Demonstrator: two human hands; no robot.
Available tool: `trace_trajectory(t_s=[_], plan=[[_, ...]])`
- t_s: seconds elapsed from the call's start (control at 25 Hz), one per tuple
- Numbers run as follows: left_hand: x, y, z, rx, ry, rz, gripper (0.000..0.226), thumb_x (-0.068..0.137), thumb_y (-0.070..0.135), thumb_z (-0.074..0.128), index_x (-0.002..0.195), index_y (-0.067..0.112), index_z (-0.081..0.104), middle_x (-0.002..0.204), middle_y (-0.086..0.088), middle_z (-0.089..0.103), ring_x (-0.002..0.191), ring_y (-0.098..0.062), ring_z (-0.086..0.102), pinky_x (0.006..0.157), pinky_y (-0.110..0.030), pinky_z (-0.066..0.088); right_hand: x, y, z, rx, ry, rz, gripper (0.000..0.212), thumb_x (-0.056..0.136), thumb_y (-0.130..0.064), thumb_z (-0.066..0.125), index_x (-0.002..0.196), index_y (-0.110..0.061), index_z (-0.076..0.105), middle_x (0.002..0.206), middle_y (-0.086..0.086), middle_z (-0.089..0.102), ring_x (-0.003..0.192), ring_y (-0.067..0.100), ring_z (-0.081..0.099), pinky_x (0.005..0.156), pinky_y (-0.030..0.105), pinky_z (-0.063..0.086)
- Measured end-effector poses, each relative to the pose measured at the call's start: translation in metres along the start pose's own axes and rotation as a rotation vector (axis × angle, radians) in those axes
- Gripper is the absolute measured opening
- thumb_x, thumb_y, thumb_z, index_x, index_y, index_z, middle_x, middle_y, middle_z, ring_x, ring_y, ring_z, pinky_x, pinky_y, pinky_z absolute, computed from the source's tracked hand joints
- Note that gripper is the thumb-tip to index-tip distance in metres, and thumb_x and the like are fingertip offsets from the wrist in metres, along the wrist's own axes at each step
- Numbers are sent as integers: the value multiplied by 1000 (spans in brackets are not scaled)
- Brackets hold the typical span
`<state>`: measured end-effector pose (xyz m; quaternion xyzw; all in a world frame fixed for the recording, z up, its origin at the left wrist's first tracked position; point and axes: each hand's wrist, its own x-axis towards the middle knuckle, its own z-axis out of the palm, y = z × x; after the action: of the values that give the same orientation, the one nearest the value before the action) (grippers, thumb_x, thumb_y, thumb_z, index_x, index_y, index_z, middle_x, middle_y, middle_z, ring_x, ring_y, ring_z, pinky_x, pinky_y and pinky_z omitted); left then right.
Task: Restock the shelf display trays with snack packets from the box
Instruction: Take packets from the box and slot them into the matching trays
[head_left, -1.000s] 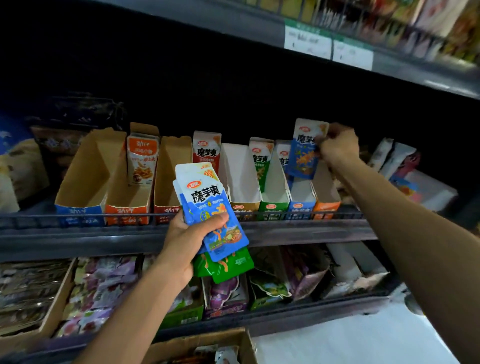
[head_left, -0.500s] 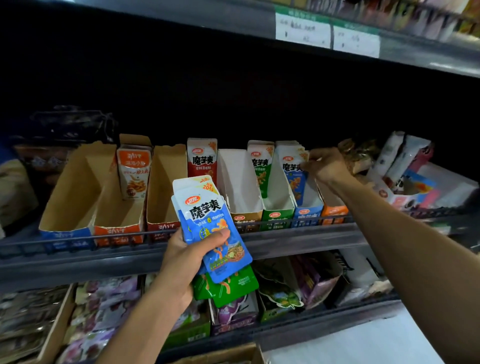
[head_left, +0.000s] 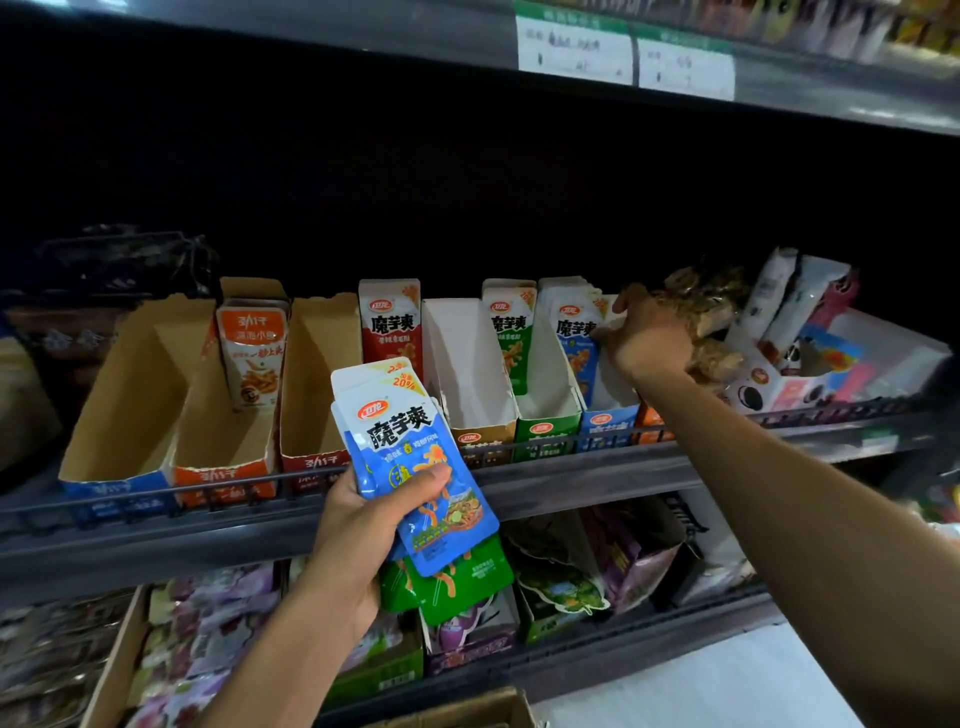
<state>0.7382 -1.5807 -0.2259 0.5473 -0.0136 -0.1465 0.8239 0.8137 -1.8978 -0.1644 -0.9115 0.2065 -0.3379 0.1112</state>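
Head view: left hand (head_left: 358, 525) grips blue packets (head_left: 415, 467) below trays (head_left: 550, 415).

Packets (head_left: 574, 332) in tray (head_left: 608, 421), right of empty tray (head_left: 483, 434).

A shop aisle: dark shelves (head_left: 571, 483) with price labels (head_left: 574, 49) and cardboard display trays (head_left: 467, 364) of snack packets (head_left: 389, 322).

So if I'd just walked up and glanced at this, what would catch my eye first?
Probably the bright blue snack packets fanned in the left hand at the centre, with green packets under them. Next, the right hand reaching into the blue display tray on the shelf, beside several nearly bare cardboard trays.
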Motion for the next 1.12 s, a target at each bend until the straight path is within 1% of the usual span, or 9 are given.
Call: trace_trajectory(t_s=[0.16,0.32,0.44,0.52,0.6,0.72,0.88,0.96,1.12], plan=[[-1,3,-2,-22,-5,-18,35,73,6,76,108,8,70,99,-11,78,89,-32,75,76,-42,61,-18,-8,-7,23,-47,82,41,91,-40,63,117,-11,51,113,16,62,102,37,60,69,32,36],[-2,5,-3,-65,-16,-46,30,79,2,74,108,4,69,98,-14,77,79,-29,75,66,-38,63,-68,-43,-43,258,56,125,22,91,-24,60,109,-13,53,101,9,62,89,28,57,67,30,34],[-11,4,-1,-80,-32,-79,28,80,2,74,108,5,69,97,-17,77,76,-29,75,64,-38,62,-133,-101,-65,668,-231,54,23,89,-34,65,103,-19,55,90,-3,62,79,13,58,63,25,43],[-18,3,2,-54,-58,-56,27,83,-1,70,109,6,69,97,-17,77,73,-26,75,62,-35,62,-171,-130,-60,672,-495,-2,42,79,-52,71,105,-24,54,87,-7,62,80,8,61,67,27,49],[-25,2,1,-23,-85,-6,32,82,-3,69,113,5,67,98,-14,77,75,-23,75,66,-33,62,-180,-140,-46,631,-505,16,42,72,-47,79,98,-25,54,78,-7,60,71,10,58,66,32,49],[-33,5,-3,-25,-144,35,46,69,5,75,114,5,66,100,-12,77,81,-21,74,71,-33,62,-171,-134,-43,983,-517,211,28,75,-20,82,91,-16,60,66,3,59,59,13,56,63,33,51],[-42,10,-5,-58,-147,49,41,69,16,74,108,7,68,98,-12,77,78,-21,75,66,-32,62,-164,-124,-48,1110,-643,442,20,82,-16,75,84,2,67,82,23,71,70,26,65,70,41,56],[-41,15,-6,-101,-112,56,30,72,16,73,101,9,70,94,-11,78,74,-21,75,65,-33,62,-154,-113,-48,1154,-622,562,21,84,-20,74,89,-1,67,82,21,72,68,27,68,74,50,57],[-26,25,-10,-95,15,96,19,81,6,72,100,10,69,85,-4,78,69,-17,75,61,-32,62,-113,-79,-62,1026,-294,486,11,94,-18,63,87,-12,57,68,1,63,52,11,60,47,23,47]])
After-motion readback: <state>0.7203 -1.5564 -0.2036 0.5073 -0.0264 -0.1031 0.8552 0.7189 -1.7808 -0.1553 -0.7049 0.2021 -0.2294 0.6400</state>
